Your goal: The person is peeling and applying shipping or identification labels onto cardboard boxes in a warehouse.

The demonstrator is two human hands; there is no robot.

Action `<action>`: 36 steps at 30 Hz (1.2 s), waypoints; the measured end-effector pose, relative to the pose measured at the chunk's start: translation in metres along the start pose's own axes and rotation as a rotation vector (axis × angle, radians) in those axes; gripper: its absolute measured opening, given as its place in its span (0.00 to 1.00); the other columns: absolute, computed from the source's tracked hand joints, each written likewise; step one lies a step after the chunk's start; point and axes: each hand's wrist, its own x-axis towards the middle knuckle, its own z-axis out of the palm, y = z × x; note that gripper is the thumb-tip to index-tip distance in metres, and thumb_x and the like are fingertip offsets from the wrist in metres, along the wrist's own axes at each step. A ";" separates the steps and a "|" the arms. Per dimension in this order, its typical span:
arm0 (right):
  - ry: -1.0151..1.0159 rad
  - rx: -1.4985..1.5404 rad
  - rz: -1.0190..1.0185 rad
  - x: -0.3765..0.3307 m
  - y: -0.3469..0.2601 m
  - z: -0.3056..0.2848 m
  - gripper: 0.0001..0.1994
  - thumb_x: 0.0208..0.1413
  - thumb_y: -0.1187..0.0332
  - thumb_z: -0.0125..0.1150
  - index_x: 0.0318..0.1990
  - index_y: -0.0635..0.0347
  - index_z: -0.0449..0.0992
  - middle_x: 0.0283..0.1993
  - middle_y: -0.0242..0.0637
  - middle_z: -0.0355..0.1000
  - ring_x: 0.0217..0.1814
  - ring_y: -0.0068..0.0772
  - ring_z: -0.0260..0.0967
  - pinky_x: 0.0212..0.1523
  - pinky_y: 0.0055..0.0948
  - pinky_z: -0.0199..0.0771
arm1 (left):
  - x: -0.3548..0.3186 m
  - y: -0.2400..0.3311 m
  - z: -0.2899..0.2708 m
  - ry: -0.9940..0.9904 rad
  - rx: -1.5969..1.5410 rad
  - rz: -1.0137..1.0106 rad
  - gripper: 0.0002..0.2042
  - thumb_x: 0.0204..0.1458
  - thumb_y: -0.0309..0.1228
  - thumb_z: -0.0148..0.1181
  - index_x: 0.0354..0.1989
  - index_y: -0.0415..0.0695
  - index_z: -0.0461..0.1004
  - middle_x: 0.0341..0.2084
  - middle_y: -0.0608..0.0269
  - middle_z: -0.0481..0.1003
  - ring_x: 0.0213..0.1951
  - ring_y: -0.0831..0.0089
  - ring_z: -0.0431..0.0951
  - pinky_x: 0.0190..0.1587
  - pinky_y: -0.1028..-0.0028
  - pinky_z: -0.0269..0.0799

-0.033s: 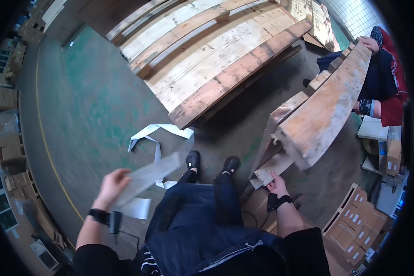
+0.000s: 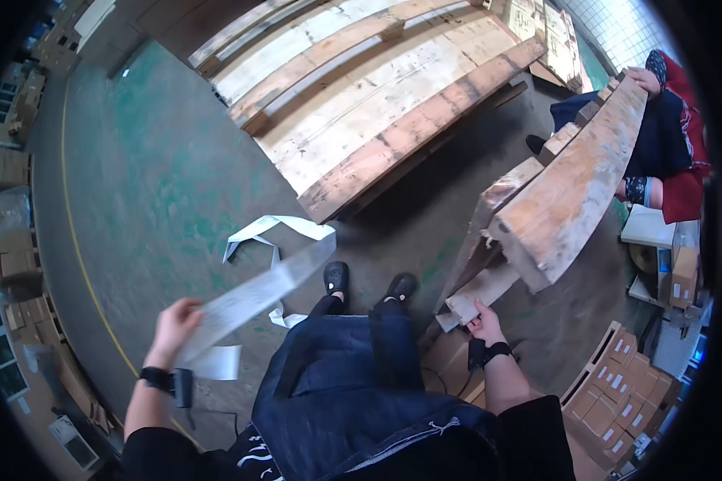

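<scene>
Left hand point(image 2: 175, 322) closed on one end of a long pale strip point(image 2: 257, 290), held up slantwise above the green floor point(image 2: 136, 176), well left of the tilted wooden pallet point(image 2: 573, 180). Right hand point(image 2: 484, 325) gripping a lower board of that pallet at its near corner, fingers wrapped under the wood. Far end of the pallet steadied by another person's hand point(image 2: 642, 78), with a red and dark sleeve beside it. By the look of things, about midway: pallet already tipped up on edge and shared between two people, not yet set down or stacked; strip already freed and lifted, more white strip point(image 2: 277, 228) lying loose on the floor left of the pallet, uncollected. A large flat pallet point(image 2: 377, 96) behind, up and left of the tilted one. Boxes point(image 2: 610, 401) below and right of it. Underside of the tilted pallet hidden; strip material hard to tell, plastic or paper; small dark device at the left wrist unclear.
</scene>
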 end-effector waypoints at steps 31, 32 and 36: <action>0.183 -0.441 -0.175 -0.195 -0.204 0.539 0.18 0.50 0.65 0.57 0.49 0.59 0.67 0.45 0.36 0.70 0.46 0.32 0.70 0.43 0.30 0.72 | 0.014 -0.317 -0.282 0.425 -0.441 -0.815 0.06 0.47 0.27 0.55 0.23 0.40 0.66 0.14 0.65 0.68 0.14 0.78 0.68 0.17 0.77 0.64; 0.125 -0.496 -0.177 -0.197 -0.198 0.573 0.14 0.47 0.58 0.59 0.39 0.53 0.70 0.35 0.31 0.71 0.31 0.23 0.69 0.27 0.23 0.71 | 0.033 -0.300 -0.297 0.353 -0.301 -0.865 0.07 0.48 0.27 0.55 0.23 0.39 0.66 0.14 0.65 0.68 0.14 0.77 0.68 0.17 0.76 0.65; -0.016 -0.613 -0.100 -0.174 -0.161 0.641 0.11 0.53 0.59 0.55 0.35 0.56 0.68 0.33 0.29 0.67 0.35 0.20 0.68 0.29 0.24 0.74 | 0.091 -0.301 -0.340 0.247 -0.274 -0.851 0.05 0.47 0.25 0.55 0.25 0.38 0.66 0.15 0.64 0.68 0.14 0.76 0.70 0.17 0.75 0.65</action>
